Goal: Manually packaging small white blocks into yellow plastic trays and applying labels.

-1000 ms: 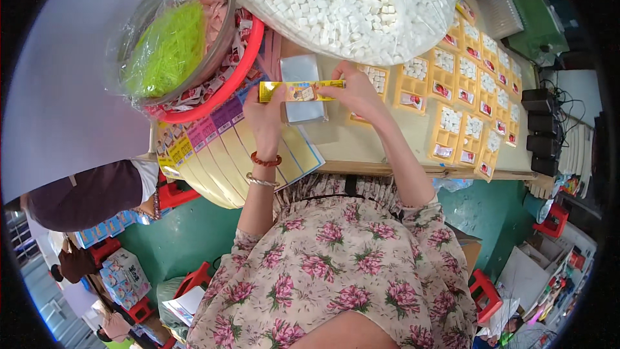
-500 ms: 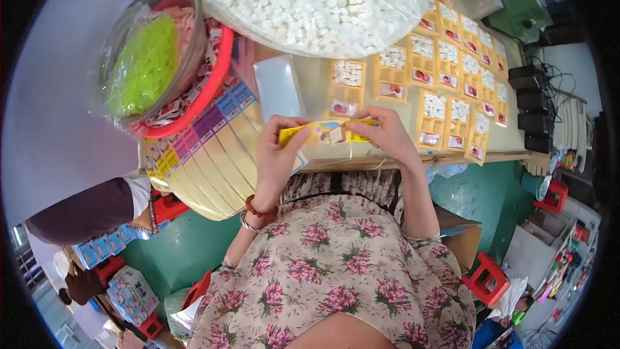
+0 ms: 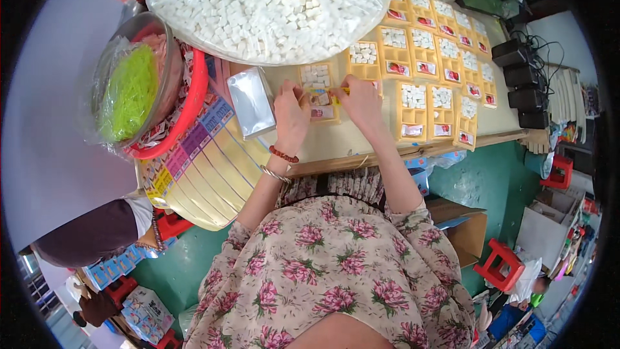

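My left hand [image 3: 292, 113] and my right hand [image 3: 361, 108] are closed on the two ends of a narrow yellow printed strip [image 3: 337, 92], most of which my fingers cover. The strip is held low over a pale yellow compartment tray [image 3: 330, 114]. White cubes [image 3: 315, 76] fill the tray's far part, and a small pinkish-white packet lies in its near part. Left of my left hand lies a shiny, clear-topped stack of film or sheets [image 3: 251, 105]. Another filled tray [image 3: 363, 53] stands just beyond my right hand.
A large plastic-lined heap of white cubes [image 3: 258, 13] covers the table's far side. Rows of filled trays [image 3: 423, 61] stand to the right. A metal bowl with a bagged green mass [image 3: 132, 84] rests in a red basin [image 3: 201, 87] of packets. Printed sheets [image 3: 200, 168] lie front left.
Both hands have moved away from my body with the strip and lowered it over the tray. The view has shifted slightly.
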`<state>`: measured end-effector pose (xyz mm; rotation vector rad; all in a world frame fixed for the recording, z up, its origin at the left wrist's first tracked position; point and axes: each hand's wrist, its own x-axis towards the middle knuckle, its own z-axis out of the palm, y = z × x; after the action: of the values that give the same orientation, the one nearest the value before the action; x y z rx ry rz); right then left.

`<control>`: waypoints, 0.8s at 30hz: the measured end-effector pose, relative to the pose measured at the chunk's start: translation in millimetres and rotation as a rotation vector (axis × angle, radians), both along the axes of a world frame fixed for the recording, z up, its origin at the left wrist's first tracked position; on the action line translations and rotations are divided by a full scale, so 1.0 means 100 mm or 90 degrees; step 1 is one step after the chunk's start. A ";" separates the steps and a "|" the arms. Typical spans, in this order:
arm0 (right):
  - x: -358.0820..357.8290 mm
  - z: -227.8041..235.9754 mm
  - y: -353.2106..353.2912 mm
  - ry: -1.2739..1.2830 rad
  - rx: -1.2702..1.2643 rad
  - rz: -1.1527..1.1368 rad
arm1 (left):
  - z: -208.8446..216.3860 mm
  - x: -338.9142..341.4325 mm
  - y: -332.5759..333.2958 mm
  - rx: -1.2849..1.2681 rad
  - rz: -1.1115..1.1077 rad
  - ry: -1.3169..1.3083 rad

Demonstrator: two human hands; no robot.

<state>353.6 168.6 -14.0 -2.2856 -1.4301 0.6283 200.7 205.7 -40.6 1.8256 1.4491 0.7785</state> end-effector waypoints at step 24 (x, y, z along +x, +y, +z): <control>0.30 0.78 -0.73 0.583 0.018 0.065 | 0.96 -0.21 -0.40 -0.515 -0.061 -0.610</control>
<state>383.3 96.0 63.8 -1.5269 -1.0565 1.4242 179.6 165.8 55.1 0.7084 0.8169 0.7082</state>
